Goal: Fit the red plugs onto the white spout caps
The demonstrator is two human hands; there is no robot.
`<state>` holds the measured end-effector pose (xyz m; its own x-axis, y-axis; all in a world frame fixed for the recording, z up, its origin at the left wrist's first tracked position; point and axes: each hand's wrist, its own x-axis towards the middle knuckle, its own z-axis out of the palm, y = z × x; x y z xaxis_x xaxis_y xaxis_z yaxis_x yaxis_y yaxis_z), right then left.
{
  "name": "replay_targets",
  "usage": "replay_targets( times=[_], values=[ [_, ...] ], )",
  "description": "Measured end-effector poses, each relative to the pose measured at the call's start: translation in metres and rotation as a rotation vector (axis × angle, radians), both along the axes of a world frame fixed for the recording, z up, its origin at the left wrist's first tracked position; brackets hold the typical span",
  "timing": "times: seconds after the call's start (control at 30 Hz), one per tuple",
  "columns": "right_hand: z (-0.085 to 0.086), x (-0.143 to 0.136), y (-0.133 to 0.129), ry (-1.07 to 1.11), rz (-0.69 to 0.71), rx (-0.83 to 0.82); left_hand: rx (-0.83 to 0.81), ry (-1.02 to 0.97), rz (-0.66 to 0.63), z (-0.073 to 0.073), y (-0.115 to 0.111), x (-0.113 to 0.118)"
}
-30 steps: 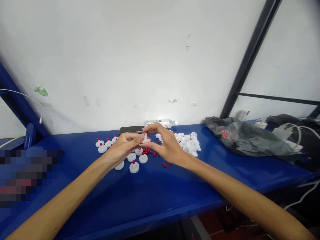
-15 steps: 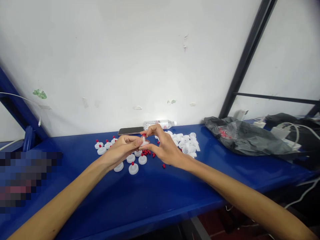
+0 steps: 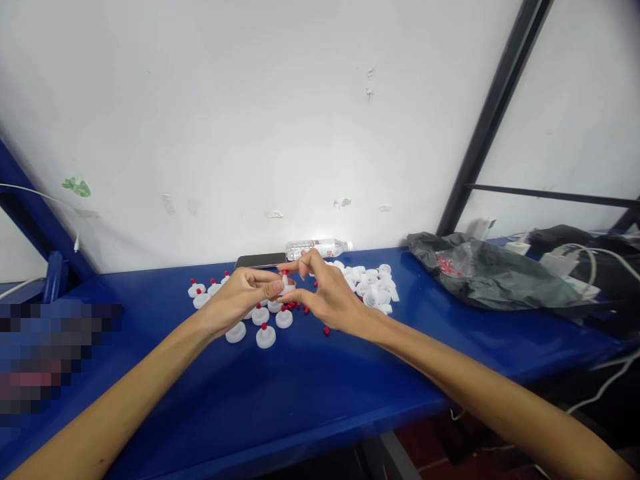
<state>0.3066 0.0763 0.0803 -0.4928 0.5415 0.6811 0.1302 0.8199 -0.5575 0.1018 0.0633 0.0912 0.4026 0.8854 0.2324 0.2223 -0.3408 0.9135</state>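
Note:
Between my two hands is a white nozzle cap [image 3: 287, 288] with a small red tip [image 3: 285, 273] on its spout, held upright above the table. My left hand [image 3: 249, 291] is closed on the cap from the left, thumb along its near side. My right hand [image 3: 324, 288] pinches the same cap from the right, forefinger on top of the red tip and thumb under the base. Below and to the left stand several finished-looking white caps with red tips [image 3: 265, 337]. Small loose red tips [image 3: 299, 306] lie under my hands, partly hidden. Behind my right hand is a heap of plain white caps [image 3: 373, 287].
A phone [image 3: 260, 260] and a clear plastic bottle [image 3: 320, 249] lie along the wall at the back of the blue table [image 3: 300, 400]. To the right sits a dark plastic bag [image 3: 500, 273] with red pieces on it, near cables and chargers [image 3: 563, 263].
My right forefinger has come down and straightened across the top of the red tip. Both hands stay on the cap in almost the same place; the view has shifted slightly.

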Motion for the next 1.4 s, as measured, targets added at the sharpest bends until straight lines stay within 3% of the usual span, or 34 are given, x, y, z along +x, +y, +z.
replay_targets(
  times=[0.13, 0.37, 0.6, 0.83, 0.93, 1.07, 1.3, 1.4],
  values=[
    [0.000, 0.000, 0.003, -0.009, 0.001, 0.009, 0.005, 0.012, 0.025, -0.001, 0.001, -0.002],
    [0.012, 0.007, 0.012, -0.110, 0.006, 0.173, -0.040, -0.023, 0.089, 0.002, 0.004, 0.000],
    [0.014, 0.011, 0.019, -0.010, -0.013, 0.180, -0.075, -0.104, 0.152, 0.000, 0.004, 0.004],
    [0.015, 0.011, 0.018, 0.026, -0.027, 0.045, -0.107, -0.101, 0.180, 0.001, 0.002, 0.004],
    [0.015, 0.012, 0.018, -0.122, -0.090, 0.057, -0.061, -0.064, 0.174, 0.003, 0.001, 0.004],
    [0.015, 0.014, 0.016, -0.340, -0.196, 0.201, -0.051, -0.014, 0.196, 0.004, 0.000, 0.005],
    [0.011, 0.012, 0.010, -0.447, -0.178, 0.261, 0.067, 0.117, 0.162, -0.001, -0.002, 0.012],
    [0.006, 0.009, 0.007, -0.499, -0.196, 0.291, 0.149, 0.162, 0.250, -0.006, -0.007, 0.018]
  ],
)
